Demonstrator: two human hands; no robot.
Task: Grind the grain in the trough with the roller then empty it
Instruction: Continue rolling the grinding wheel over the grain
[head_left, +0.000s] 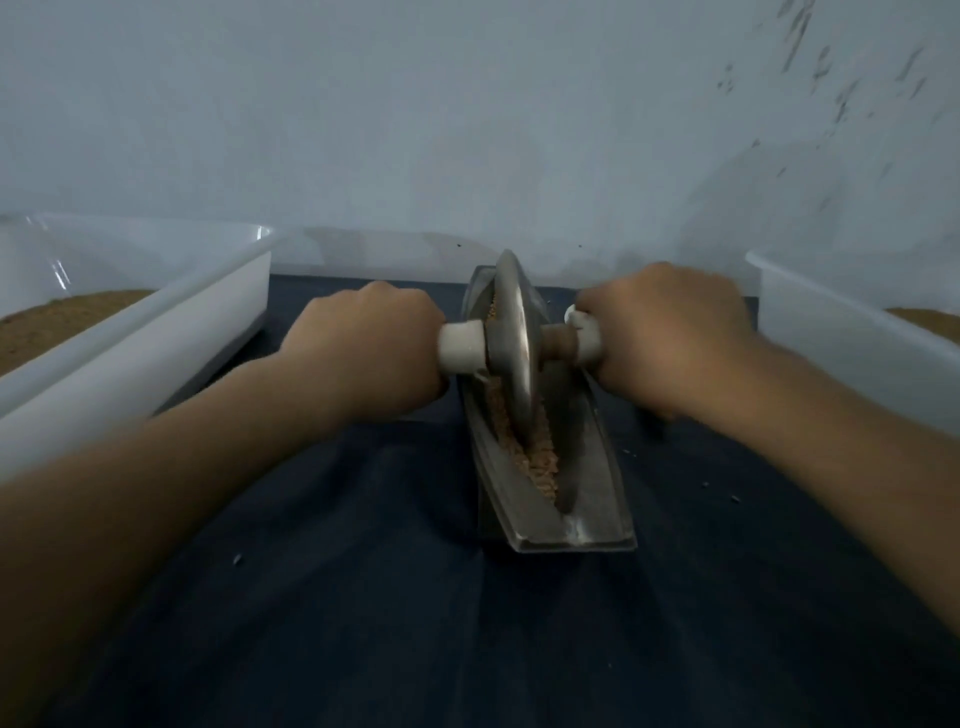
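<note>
Grain (543, 462) lines trough (597, 499) beneath roller (514, 332); tubs (171, 317) hold brown powder (57, 322).

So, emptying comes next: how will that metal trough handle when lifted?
The trough looks solid metal, so probably heavy and stiff. Its boat shape is narrow, so it may tip sideways. Loose grain would likely spill from the groove if tilted.

Both bare forearms reach forward and angle in toward the middle. Left hand (363, 345) is fisted, knuckles up, gripping one handle of the roller (514, 332). Right hand (670, 338) is fisted the same way on the opposite handle. Wrists roughly level.
</note>
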